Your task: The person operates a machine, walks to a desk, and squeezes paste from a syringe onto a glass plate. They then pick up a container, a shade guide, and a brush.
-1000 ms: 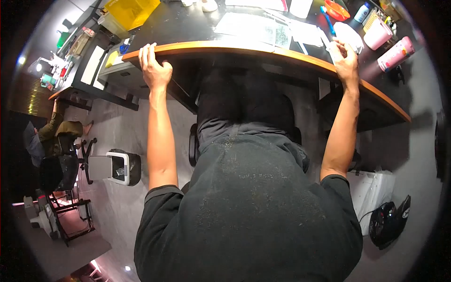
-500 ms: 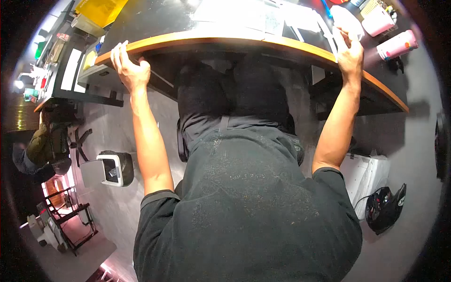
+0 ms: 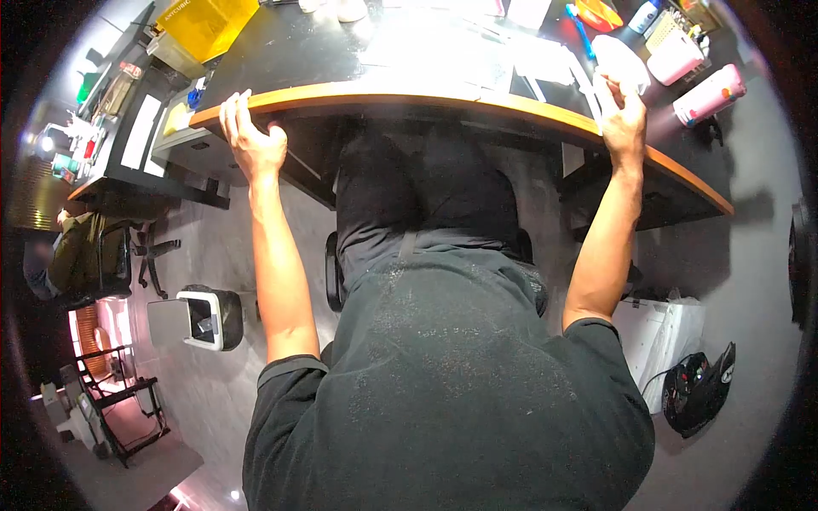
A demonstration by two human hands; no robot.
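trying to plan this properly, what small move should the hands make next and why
Probably ease the right hand slightly forward onto the crumpled-looking white item, since that lies right by its fingers, while the left hand is at the orange desk edge, much farther away.

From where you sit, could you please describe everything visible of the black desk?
The black desk has a glossy-looking top, bright with glare, and an orange-brown, wood-like front edge that looks curved here. Its far side runs out of the picture. Papers lie on top; the person's legs are underneath. The left hand has its fingers over the edge near its left end; the right hand lies across it farther right.
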